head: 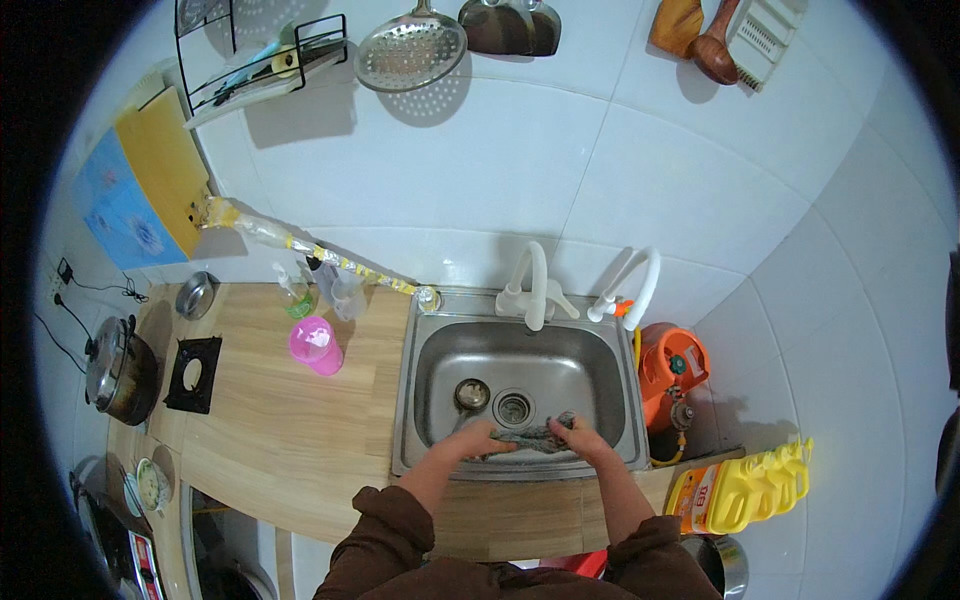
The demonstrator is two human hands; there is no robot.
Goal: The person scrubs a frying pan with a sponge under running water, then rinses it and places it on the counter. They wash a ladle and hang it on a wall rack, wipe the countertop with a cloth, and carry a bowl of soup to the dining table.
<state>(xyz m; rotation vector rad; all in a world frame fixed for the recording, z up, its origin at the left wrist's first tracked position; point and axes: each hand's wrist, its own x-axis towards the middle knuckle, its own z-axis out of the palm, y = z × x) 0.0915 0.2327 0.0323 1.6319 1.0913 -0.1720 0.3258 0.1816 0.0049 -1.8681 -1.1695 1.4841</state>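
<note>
Over the front part of the stainless steel sink (pixel 600 367), my left hand (pixel 476 441) and my right hand (pixel 581 437) hold a dark grey-green cloth (pixel 531 439) stretched between them, one at each end. A ladle (pixel 472 394) lies in the basin, left of the drain strainer (pixel 514 407), its handle running towards my left hand. A white faucet (pixel 536 289) and a second, slimmer white tap (pixel 637 289) stand at the sink's back edge; no water stream can be made out.
Left on the wooden counter (pixel 262 450) stand a pink cup (pixel 316 345), a soap bottle (pixel 296 296), a metal bowl (pixel 196 295) and a lidded pot (pixel 124 371). At the right are an orange gas cylinder (pixel 664 360) and yellow oil jugs (pixel 739 495). A skimmer (pixel 411 52) hangs above.
</note>
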